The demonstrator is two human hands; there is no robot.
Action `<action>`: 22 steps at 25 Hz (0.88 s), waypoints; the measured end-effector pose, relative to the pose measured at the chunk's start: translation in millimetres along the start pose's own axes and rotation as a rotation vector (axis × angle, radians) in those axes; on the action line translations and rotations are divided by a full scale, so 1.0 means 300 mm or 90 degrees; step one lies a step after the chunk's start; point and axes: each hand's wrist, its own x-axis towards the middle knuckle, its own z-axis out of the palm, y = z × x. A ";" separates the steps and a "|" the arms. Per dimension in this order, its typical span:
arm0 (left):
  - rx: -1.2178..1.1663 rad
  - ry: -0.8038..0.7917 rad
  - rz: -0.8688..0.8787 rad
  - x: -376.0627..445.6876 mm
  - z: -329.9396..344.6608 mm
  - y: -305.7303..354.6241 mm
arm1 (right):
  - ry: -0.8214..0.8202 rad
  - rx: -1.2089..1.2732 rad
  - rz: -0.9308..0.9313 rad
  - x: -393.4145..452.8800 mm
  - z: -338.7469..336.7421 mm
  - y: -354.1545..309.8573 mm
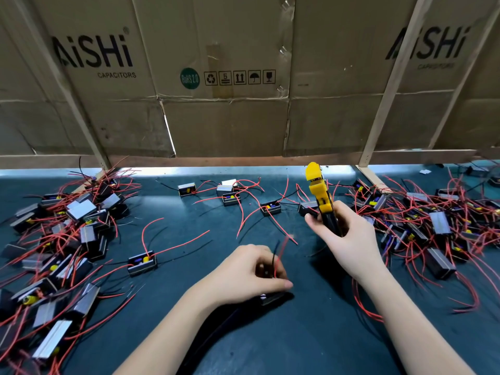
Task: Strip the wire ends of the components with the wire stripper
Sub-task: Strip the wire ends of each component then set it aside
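We see flattened cardboard boxes (224, 77) printed "AiSHi CAPACITORS" walling the back of a dark green work mat (311, 334). On the mat, a heap of components (70, 239) with red and black leads covers the left, and a second heap (422, 223) the right. Between them a few lie singly, one loose component (142, 263) left of our hands. Our right hand (349, 239) is clenched round the dark handles of the yellow wire stripper (319, 193), its head pointing up and away, held above the mat. Our left hand (251, 272) curls its fingers round a red wire (280, 255) and a black one, blurred, over a dark component (273, 298) lying just beneath it.
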 end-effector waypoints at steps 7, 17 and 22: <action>-0.195 0.149 -0.006 0.005 -0.040 -0.008 | 0.084 -0.126 -0.048 0.007 -0.014 0.016; -0.386 0.136 0.026 0.005 -0.042 -0.004 | 0.158 -0.433 -0.052 0.002 -0.011 0.040; -0.353 0.172 0.011 0.010 -0.034 -0.010 | 0.100 -0.510 -0.131 -0.008 0.020 0.050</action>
